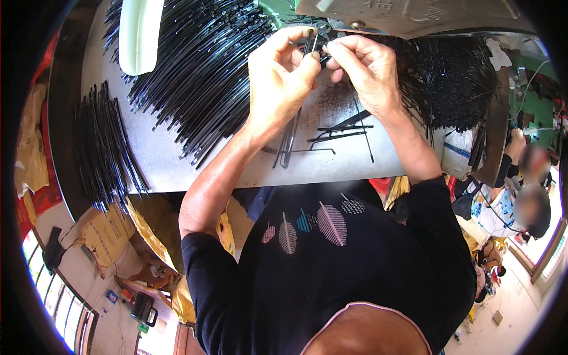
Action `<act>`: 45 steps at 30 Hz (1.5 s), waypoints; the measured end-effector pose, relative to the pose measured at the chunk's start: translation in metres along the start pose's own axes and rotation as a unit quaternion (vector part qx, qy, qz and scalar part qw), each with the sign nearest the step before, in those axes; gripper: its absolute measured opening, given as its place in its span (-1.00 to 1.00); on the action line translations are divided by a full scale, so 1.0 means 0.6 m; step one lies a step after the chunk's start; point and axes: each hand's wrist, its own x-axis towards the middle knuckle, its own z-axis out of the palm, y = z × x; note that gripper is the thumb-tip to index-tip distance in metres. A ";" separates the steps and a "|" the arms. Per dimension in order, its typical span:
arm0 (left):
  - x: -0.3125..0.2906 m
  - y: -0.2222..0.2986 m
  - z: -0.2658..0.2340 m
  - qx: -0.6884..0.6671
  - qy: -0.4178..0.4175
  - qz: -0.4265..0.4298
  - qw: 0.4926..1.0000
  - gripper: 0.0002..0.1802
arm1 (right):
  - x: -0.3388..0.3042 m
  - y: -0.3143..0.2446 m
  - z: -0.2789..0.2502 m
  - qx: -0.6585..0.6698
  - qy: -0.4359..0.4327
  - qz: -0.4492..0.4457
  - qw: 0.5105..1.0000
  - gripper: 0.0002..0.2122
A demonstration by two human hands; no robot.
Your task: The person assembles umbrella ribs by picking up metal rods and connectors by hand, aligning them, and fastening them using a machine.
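My left hand (277, 80) is closed on a long narrow black metal strip (290, 141), which looks like an umbrella rib. Its top shows above my thumb, and its lower length slants down across the table. Close beside it, my right hand (371, 68) is pinched at the fingertips. From those fingers a thin black rod (362, 121) runs down towards the table's near edge. Whatever small end meets between the two hands is too fine to make out. Both hands are just below the metal machine cover (423, 16).
A big heap of black strips (195, 77) fills the table's left, with a smaller bundle (106, 145) at its left edge. A pale green trough (139, 38) overlies the heap. Tangled thin black rods (449, 80) lie right; loose pieces (340, 129) lie nearer. Other people are far right.
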 end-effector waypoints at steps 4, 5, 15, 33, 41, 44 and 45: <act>0.003 -0.009 -0.007 0.023 -0.016 0.013 1.000 -0.73 | 0.001 0.002 0.005 0.037 -0.015 0.022 0.999 -0.85; 0.005 -0.010 -0.007 0.023 -0.014 0.012 1.000 -0.73 | 0.001 0.003 0.005 0.037 -0.017 0.023 0.999 -0.85; 0.028 0.000 0.000 0.010 -0.008 0.031 0.999 -0.74 | 0.016 0.013 -0.009 0.158 -0.058 0.050 0.984 -0.84; 0.029 0.019 -0.010 -0.083 -0.047 -0.052 0.994 -0.74 | -0.033 0.003 0.004 0.120 -0.238 0.212 0.940 -0.65; 0.027 0.022 -0.004 -0.069 -0.045 -0.025 0.996 -0.75 | -0.038 0.002 0.008 0.133 -0.226 0.208 0.942 -0.65; 0.023 0.052 -0.003 -0.074 -0.034 -0.064 0.995 -0.79 | -0.035 -0.002 0.007 0.142 -0.225 0.187 0.946 -0.66; 0.027 0.053 -0.003 -0.047 -0.030 -0.061 0.997 -0.81 | -0.033 -0.004 0.008 0.153 -0.223 0.166 0.948 -0.66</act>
